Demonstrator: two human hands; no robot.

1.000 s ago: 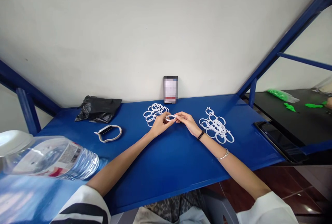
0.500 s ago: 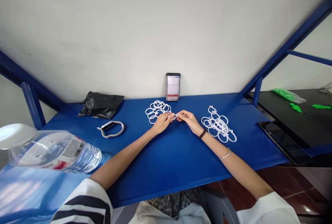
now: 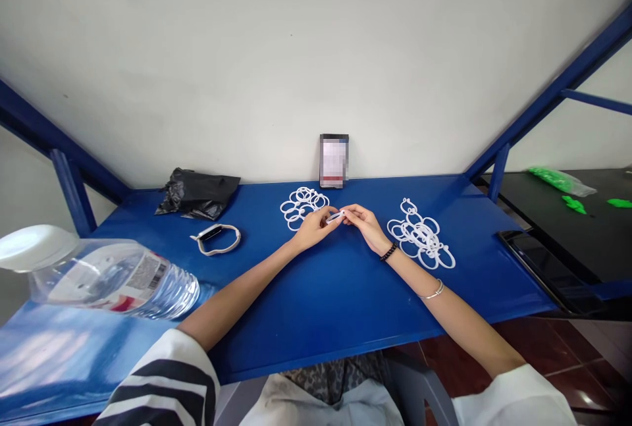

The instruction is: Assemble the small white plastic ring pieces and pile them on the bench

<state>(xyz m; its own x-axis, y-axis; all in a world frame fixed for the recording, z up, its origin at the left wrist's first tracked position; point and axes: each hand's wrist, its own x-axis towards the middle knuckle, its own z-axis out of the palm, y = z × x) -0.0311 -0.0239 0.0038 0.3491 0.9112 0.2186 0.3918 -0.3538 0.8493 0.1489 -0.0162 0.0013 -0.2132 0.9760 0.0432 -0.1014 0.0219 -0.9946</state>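
Observation:
Between both hands, over the middle of the blue table (image 3: 316, 307), is a white plastic ring (image 3: 334, 217). Fingers of my left hand (image 3: 315, 227) are closed on its left side, and the fingertips of my right hand (image 3: 360, 220) pinch its right end. Part of the ring is hidden by the fingers. Just behind my left hand lies a pile of white rings (image 3: 291, 205). To the right of my right wrist, a second pile of similar rings (image 3: 419, 235) lies loosely overlapped, some with a small knob or loop.
A phone (image 3: 334, 161) leans upright on the wall. On the left are a black plastic bag (image 3: 200, 192), a smartwatch (image 3: 217, 239) and a large water bottle (image 3: 118, 274). A dark flat device (image 3: 536, 271) lies at the right edge; green pieces (image 3: 573, 204) sit on the black table beyond.
The white ring has been turned between my fingers and now shows more edge-on. My left thumb and fingers have spread further along it. The camera view has shifted slightly.

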